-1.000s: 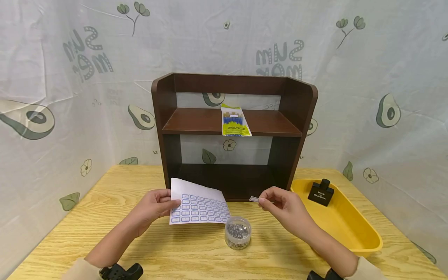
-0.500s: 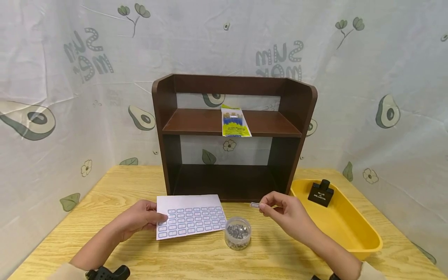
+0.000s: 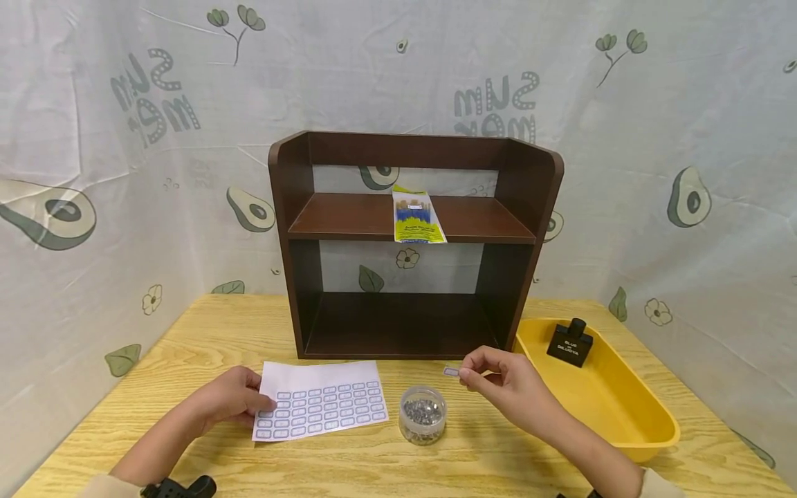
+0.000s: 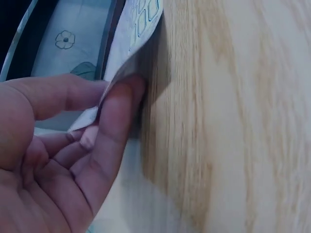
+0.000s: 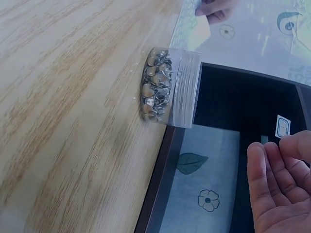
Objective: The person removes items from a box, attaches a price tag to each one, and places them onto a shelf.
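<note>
My left hand [image 3: 225, 399] pinches the left edge of a white sheet of blue-bordered label stickers [image 3: 320, 402], thumb on top and fingers beneath. In the left wrist view the sheet [image 4: 133, 36] bends up from the grip, low over the wood. My right hand [image 3: 507, 384] pinches one small label sticker [image 3: 451, 372] between thumb and fingertips, held in front of the shelf. The right wrist view shows that label [image 5: 282, 126] with its blue border. Between the hands stands a clear round jar [image 3: 423, 416] of metal thumbtacks, near the sheet's right edge.
A dark brown two-tier shelf [image 3: 411, 236] stands at the back. A packet of paintbrushes [image 3: 418, 218] lies on its upper board, overhanging the front edge. At right a yellow tray [image 3: 613, 401] holds a black perfume bottle [image 3: 570, 343]. A printed curtain [image 3: 187, 228] hangs behind.
My left hand has moved down and to the left, lowering the sheet toward the table and away from the right hand. The right hand with the label has dropped slightly.
</note>
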The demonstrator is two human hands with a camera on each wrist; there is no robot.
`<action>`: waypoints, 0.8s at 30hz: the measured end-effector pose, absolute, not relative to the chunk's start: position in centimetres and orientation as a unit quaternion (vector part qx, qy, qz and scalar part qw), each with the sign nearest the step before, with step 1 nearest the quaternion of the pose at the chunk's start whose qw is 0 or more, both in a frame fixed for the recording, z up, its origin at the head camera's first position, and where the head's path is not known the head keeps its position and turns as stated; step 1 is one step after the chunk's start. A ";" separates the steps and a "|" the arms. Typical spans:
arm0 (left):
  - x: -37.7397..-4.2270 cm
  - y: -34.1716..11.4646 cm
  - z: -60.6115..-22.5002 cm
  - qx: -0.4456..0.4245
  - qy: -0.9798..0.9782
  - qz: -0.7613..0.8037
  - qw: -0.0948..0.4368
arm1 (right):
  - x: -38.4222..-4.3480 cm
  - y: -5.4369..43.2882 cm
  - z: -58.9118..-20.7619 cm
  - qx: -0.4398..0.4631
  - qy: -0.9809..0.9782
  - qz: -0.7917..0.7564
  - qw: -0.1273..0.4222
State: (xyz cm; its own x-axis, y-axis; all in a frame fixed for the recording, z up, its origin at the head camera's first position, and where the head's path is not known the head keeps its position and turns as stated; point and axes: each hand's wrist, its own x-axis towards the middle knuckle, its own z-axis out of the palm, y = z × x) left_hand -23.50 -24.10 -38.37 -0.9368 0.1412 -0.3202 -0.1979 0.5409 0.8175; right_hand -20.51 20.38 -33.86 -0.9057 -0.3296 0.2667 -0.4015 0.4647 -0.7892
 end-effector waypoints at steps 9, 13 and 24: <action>-23.1 -22.8 -37.9 -0.016 0.933 0.341 0.115 | -20.4 20.5 -34.1 0.229 -0.855 0.464 0.041; -22.6 -22.6 -37.6 -0.006 0.949 0.300 0.099 | -20.5 20.5 -34.2 0.232 -0.855 0.462 0.045; -22.4 -22.0 -36.5 0.007 0.982 0.169 0.081 | -20.4 20.4 -35.0 0.242 -0.843 0.480 0.035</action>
State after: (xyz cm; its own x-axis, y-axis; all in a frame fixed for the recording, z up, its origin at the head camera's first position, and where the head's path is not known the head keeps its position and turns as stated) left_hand -22.43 -22.04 -36.52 -0.9868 0.0419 -0.1562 -0.0127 0.9429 0.3327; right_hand -20.35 20.44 -35.00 -0.8803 -0.3743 0.2913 -0.4415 0.4222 -0.7917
